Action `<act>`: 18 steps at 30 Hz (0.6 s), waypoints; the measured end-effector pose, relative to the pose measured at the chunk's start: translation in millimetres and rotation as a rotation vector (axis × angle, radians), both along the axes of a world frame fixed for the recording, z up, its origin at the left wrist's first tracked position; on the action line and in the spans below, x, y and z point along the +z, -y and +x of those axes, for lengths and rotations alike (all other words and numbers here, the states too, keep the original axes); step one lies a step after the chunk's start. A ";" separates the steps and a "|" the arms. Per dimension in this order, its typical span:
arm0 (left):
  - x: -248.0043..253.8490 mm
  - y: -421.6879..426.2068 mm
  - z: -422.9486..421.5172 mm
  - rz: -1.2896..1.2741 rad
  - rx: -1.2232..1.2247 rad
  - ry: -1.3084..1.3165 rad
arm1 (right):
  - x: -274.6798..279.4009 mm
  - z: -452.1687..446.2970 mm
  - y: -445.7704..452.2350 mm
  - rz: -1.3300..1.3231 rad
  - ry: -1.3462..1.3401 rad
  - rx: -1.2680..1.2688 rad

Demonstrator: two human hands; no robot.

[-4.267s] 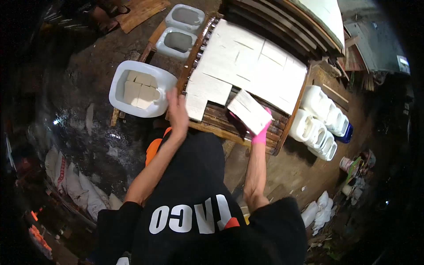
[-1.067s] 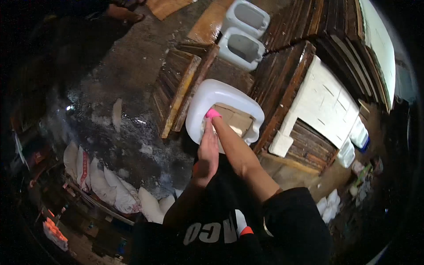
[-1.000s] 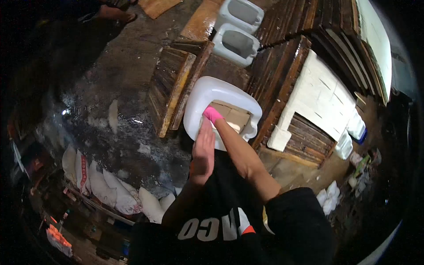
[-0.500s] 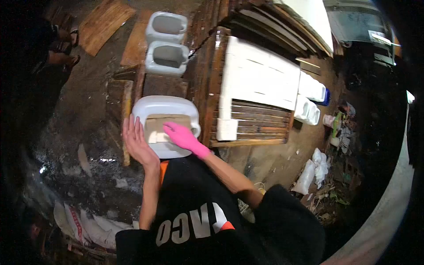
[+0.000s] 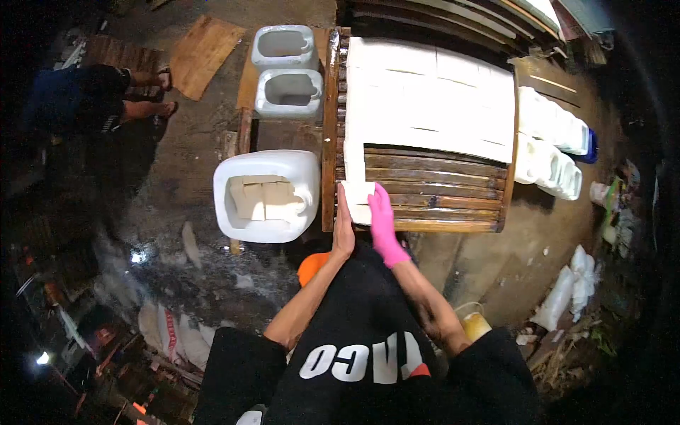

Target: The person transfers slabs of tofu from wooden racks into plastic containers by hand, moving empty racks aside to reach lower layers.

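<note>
At the near left corner of a slatted wooden rack, my bare left hand [image 5: 344, 228] stands on edge, its fingers stretched flat along the left side of a small white tofu block [image 5: 360, 214]. My right hand [image 5: 384, 223], in a pink glove, lies against the block's right side, its fingers pointing forward and its thumb near the block. The block is held between the two hands, at the near end of a column of white blocks [image 5: 354, 161]. To the left, a cut-open white plastic jug [image 5: 225, 185] holds several pale blocks [image 5: 278, 197].
White blocks [image 5: 432, 92] cover the far part of the slatted rack [image 5: 446, 190]. Two cut-open jugs [image 5: 289, 103] stand beyond the left container. More white jugs [image 5: 549, 166] stand right of the rack. A person's legs [image 5: 145, 110] show at upper left. White sacks [image 5: 556, 297] lie at right.
Both hands have moved right, from the container of blocks to the rack's near corner. A block now lies between them there. The view has turned, and more of the person at left shows.
</note>
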State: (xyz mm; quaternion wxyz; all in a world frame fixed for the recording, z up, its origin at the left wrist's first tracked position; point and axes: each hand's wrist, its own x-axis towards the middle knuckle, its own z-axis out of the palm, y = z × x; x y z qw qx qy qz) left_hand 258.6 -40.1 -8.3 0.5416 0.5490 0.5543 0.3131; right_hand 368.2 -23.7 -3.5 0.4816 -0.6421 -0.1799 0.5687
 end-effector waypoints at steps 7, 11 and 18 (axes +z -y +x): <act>47.8 9.0 65.7 -0.010 0.104 0.111 | 37.7 64.3 -0.9 -0.160 -0.279 0.134; 65.8 -38.4 61.1 0.009 -0.001 0.041 | 40.8 90.2 -30.6 -0.037 -0.245 0.061; 15.8 -101.6 2.2 0.141 -0.163 -0.050 | 1.1 57.6 -106.7 -0.073 0.122 0.297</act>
